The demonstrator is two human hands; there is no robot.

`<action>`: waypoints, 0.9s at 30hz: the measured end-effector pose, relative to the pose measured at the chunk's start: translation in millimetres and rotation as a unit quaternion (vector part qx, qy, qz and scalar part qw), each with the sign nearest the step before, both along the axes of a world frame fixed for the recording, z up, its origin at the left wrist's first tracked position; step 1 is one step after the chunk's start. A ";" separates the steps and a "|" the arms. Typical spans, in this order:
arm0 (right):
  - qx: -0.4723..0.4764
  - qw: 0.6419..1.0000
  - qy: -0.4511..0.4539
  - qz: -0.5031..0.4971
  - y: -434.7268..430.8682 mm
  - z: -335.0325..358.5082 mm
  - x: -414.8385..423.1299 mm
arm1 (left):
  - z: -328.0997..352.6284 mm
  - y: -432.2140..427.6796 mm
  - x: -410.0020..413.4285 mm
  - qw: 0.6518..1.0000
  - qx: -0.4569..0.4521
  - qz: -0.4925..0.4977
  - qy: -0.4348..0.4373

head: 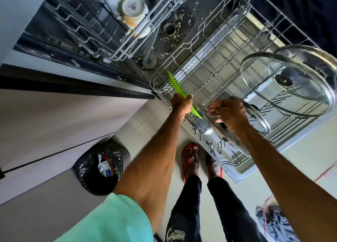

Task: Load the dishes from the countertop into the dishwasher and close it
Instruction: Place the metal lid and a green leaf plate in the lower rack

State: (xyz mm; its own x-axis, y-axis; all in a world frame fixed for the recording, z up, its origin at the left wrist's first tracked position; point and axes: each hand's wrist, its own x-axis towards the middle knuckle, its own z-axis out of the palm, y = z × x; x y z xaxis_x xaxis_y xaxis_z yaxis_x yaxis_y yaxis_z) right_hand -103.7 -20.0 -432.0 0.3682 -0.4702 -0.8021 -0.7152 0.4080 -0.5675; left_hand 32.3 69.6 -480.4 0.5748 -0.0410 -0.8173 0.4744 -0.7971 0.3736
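Mint sleeve (113,221); left hand (180,103), thin lime-green dish (176,84)

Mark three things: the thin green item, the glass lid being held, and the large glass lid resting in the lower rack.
thin green item (175,84), head view, upper end.
held glass lid (259,123), head view, glass near the rim.
large glass lid (283,81), head view, centre knob.

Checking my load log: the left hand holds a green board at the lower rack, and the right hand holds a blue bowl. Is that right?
Not quite. The head view shows the right hand holding a glass lid, not a blue bowl. The left hand does hold the green board at the lower rack.
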 end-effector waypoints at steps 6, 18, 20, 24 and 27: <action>-0.010 1.000 0.004 0.003 0.8 6.9 1.4 | -3.4 9.3 2.9 1.000 0.017 0.003 -0.026; -0.182 0.963 0.063 0.190 19.0 70.1 19.5 | 75.0 58.5 -17.4 0.985 0.033 -0.130 -0.105; -0.153 0.967 0.069 0.194 29.8 94.8 15.9 | 103.1 77.2 -27.7 0.984 0.032 -0.140 -0.104; -0.136 0.954 0.087 0.252 63.8 147.2 0.2 | 179.9 130.9 -54.4 0.984 0.062 -0.151 -0.071; -0.131 0.959 0.031 0.249 97.3 215.8 -6.9 | 246.0 169.7 -78.0 0.985 0.047 -0.147 -0.071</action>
